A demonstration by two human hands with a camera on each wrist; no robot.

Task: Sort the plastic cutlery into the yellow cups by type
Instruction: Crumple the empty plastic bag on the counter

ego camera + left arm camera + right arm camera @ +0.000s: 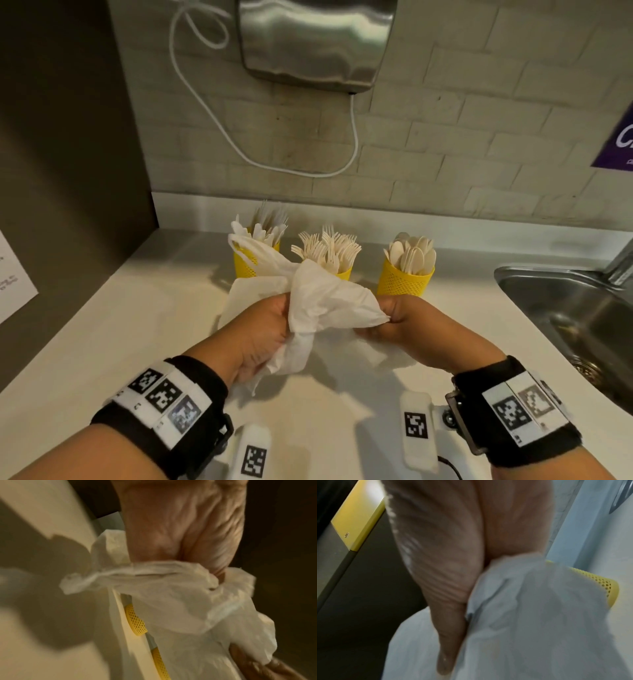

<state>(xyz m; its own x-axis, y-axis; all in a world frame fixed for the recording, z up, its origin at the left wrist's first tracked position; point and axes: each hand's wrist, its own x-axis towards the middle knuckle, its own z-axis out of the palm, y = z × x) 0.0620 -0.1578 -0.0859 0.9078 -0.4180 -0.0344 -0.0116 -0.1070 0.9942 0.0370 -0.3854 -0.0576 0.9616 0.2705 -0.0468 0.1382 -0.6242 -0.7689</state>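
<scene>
Three yellow mesh cups stand in a row at the back of the white counter [137, 342]. The left cup [244, 264] holds knives, the middle cup [343, 273] holds forks [330, 247], the right cup [404, 282] holds spoons [412, 257]. In front of them I hold up a crumpled white paper napkin [325, 301]. My left hand [263, 329] grips its left part and my right hand [394, 317] pinches its right corner. The napkin [180, 601] fills the left wrist view, with a cup [135, 620] behind it. The right wrist view shows the napkin [530, 615] and a cup's rim [606, 585].
A steel sink [575, 322] is set into the counter at the right. A metal hand dryer [315, 41] with a white cord [212, 113] hangs on the tiled wall. A dark panel [61, 171] bounds the counter on the left. Another flat napkin [250, 294] lies beneath my hands.
</scene>
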